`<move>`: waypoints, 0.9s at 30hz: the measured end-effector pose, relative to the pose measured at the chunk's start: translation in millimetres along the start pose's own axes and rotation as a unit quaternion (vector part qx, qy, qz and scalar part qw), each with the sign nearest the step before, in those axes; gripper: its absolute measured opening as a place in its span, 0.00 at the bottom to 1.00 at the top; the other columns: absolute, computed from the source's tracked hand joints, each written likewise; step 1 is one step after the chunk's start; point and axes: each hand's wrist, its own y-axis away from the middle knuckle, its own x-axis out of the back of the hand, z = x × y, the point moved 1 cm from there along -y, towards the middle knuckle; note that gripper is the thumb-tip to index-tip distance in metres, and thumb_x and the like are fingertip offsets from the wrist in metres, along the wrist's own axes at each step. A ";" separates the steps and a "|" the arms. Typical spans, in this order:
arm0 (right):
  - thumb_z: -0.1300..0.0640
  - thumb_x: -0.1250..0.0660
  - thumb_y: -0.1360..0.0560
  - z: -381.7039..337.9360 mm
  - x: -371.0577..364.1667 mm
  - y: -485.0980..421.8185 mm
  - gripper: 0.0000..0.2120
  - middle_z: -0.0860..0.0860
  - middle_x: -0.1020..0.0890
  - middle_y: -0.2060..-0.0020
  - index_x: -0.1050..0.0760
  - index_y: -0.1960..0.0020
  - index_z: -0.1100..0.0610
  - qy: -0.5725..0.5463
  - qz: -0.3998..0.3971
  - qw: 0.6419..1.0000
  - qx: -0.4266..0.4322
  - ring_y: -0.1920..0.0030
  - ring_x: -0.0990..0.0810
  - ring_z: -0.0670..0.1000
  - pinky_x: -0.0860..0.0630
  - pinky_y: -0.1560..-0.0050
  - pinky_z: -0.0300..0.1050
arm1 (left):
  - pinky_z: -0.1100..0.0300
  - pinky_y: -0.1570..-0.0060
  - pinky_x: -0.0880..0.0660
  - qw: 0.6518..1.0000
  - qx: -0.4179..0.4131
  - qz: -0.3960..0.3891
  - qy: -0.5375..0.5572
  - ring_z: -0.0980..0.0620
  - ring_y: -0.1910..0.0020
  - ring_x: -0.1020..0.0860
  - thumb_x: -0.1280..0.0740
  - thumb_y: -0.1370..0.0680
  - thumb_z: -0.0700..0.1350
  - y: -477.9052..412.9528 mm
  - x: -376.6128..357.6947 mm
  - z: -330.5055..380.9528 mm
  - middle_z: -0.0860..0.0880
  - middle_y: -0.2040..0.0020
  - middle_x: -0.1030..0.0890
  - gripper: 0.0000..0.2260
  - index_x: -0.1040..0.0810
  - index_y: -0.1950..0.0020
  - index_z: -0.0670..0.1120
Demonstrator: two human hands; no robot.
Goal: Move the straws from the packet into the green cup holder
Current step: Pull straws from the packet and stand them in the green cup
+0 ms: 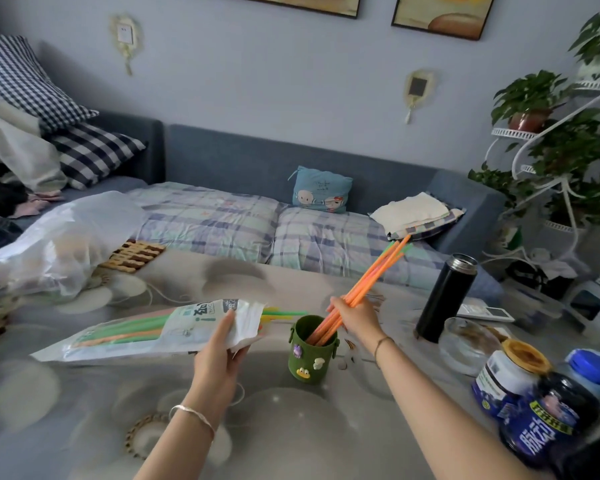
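Observation:
A dark green felt cup holder (311, 355) with small cartoon patches stands upright near the table's middle. My right hand (355, 318) is shut on a bundle of mostly orange straws (374, 273); their lower ends sit inside the cup holder and they lean up to the right. My left hand (224, 344) grips the open end of the white straw packet (146, 332), which lies flat to the left of the cup holder. Green, orange and yellow straws show inside the packet, and a few tips (284, 313) stick out of its mouth.
A black flask (445, 297), a glass bowl (466, 346) and several jars (534, 393) crowd the table's right side. A white plastic bag (59, 251) and a wooden trivet (136, 254) lie at the back left. A sofa runs behind the table, with a plant stand (561, 161) at right.

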 end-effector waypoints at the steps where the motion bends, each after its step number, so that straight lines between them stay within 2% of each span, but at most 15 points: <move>1: 0.59 0.35 0.26 6.6 -4.2 -2.9 0.12 0.50 0.21 0.71 0.21 0.67 0.56 -0.005 -0.010 1.000 -0.005 0.70 0.22 0.43 0.27 0.65 0.36 | 0.46 0.34 0.28 1.000 -0.001 -0.001 0.002 0.41 0.37 0.22 0.30 0.26 0.43 -0.9 -0.6 -1.4 0.39 0.37 0.21 0.21 0.26 0.35 0.37; 3: 0.61 0.34 0.27 15.5 -10.2 -5.7 0.07 0.52 0.18 0.64 0.19 0.62 0.57 -0.028 -0.039 0.999 -0.011 0.60 0.21 0.48 0.25 0.54 0.40 | 0.46 0.35 0.28 1.000 -0.007 -0.006 0.005 0.42 0.37 0.22 0.30 0.26 0.43 -2.4 -2.2 -2.9 0.39 0.37 0.21 0.22 0.26 0.34 0.38; 4: 0.62 0.34 0.26 18.9 -12.7 -6.3 0.06 0.53 0.18 0.60 0.18 0.57 0.58 -0.042 -0.061 0.997 -0.014 0.57 0.21 0.48 0.24 0.53 0.38 | 0.46 0.36 0.27 1.000 -0.011 -0.008 0.005 0.42 0.37 0.22 0.30 0.25 0.43 -1.7 -3.9 -3.1 0.40 0.37 0.21 0.22 0.27 0.34 0.38; 7: 0.62 0.37 0.23 22.9 -18.4 -0.8 0.10 0.53 0.20 0.54 0.21 0.45 0.60 -0.074 -0.116 0.989 -0.043 0.55 0.22 0.45 0.26 0.62 0.27 | 0.50 0.42 0.23 1.000 -0.024 -0.016 0.010 0.43 0.37 0.22 0.31 0.25 0.42 2.0 -7.0 -2.7 0.41 0.37 0.21 0.22 0.28 0.32 0.40; 10: 0.60 0.36 0.24 30.9 -24.5 -0.1 0.10 0.54 0.19 0.50 0.22 0.44 0.54 -0.096 -0.147 0.982 -0.073 0.46 0.21 0.51 0.26 0.58 0.32 | 0.48 0.38 0.26 0.999 -0.027 -0.022 0.008 0.43 0.37 0.23 0.32 0.24 0.41 6.4 -10.4 -1.7 0.42 0.36 0.21 0.18 0.28 0.34 0.43; 14: 0.56 0.31 0.27 35.6 -25.1 0.5 0.16 0.54 0.18 0.48 0.24 0.39 0.56 -0.101 -0.149 0.980 -0.086 0.47 0.22 0.50 0.27 0.59 0.37 | 0.49 0.37 0.27 0.999 -0.018 -0.029 0.006 0.43 0.37 0.23 0.33 0.23 0.40 13.0 -13.1 1.0 0.42 0.37 0.21 0.07 0.24 0.46 0.45; 16: 0.55 0.28 0.29 37.9 -22.1 1.5 0.20 0.56 0.19 0.45 0.25 0.38 0.58 -0.125 -0.132 0.979 -0.092 0.44 0.22 0.52 0.25 0.51 0.40 | 0.50 0.40 0.25 0.999 -0.016 -0.028 0.005 0.43 0.37 0.23 0.32 0.24 0.40 14.9 -12.7 2.5 0.41 0.37 0.21 0.11 0.25 0.41 0.44; 18: 0.53 0.27 0.31 39.2 -16.2 5.7 0.24 0.55 0.19 0.43 0.26 0.38 0.59 -0.148 -0.121 0.976 -0.101 0.40 0.23 0.53 0.27 0.40 0.45 | 0.52 0.44 0.22 1.000 -0.011 -0.024 0.006 0.43 0.37 0.23 0.31 0.24 0.41 16.4 -11.6 3.2 0.41 0.36 0.21 0.19 0.27 0.34 0.40; 20: 0.51 0.27 0.31 38.1 -7.2 15.4 0.22 0.53 0.20 0.45 0.26 0.40 0.58 -0.162 -0.113 0.975 -0.100 0.41 0.24 0.52 0.29 0.40 0.45 | 0.54 0.50 0.20 1.000 -0.004 -0.023 0.011 0.42 0.37 0.23 0.31 0.25 0.41 21.7 -10.8 4.0 0.40 0.35 0.22 0.22 0.29 0.32 0.38; 22: 0.52 0.27 0.30 36.3 -1.8 28.5 0.21 0.53 0.21 0.47 0.28 0.41 0.57 -0.180 -0.085 0.975 -0.099 0.45 0.24 0.51 0.28 0.50 0.41 | 0.55 0.53 0.19 1.000 0.000 -0.019 0.016 0.41 0.36 0.23 0.31 0.25 0.41 26.4 -10.6 3.4 0.39 0.35 0.22 0.22 0.28 0.32 0.38; 24: 0.50 0.26 0.32 38.0 -0.4 45.8 0.20 0.55 0.23 0.52 0.29 0.47 0.57 -0.181 0.008 0.978 -0.099 0.54 0.24 0.51 0.29 0.61 0.41 | 0.55 0.53 0.20 1.000 0.003 -0.019 0.016 0.42 0.36 0.23 0.31 0.25 0.41 35.4 -12.3 4.2 0.40 0.35 0.22 0.22 0.28 0.32 0.38; 26: 0.47 0.27 0.32 35.0 0.1 70.1 0.19 0.58 0.27 0.59 0.36 0.58 0.55 -0.196 0.135 0.966 -0.098 0.62 0.28 0.54 0.31 0.64 0.44 | 0.55 0.53 0.20 1.000 0.000 -0.020 0.016 0.42 0.36 0.23 0.31 0.25 0.41 47.8 -14.9 8.1 0.40 0.35 0.22 0.21 0.27 0.33 0.38; 27: 0.47 0.29 0.30 30.1 -1.3 82.8 0.18 0.58 0.28 0.61 0.38 0.60 0.54 -0.208 0.171 0.959 -0.090 0.63 0.29 0.54 0.31 0.63 0.45 | 0.55 0.53 0.20 1.000 -0.002 -0.019 0.014 0.42 0.36 0.23 0.30 0.25 0.42 52.8 -15.9 9.7 0.40 0.35 0.22 0.21 0.27 0.33 0.38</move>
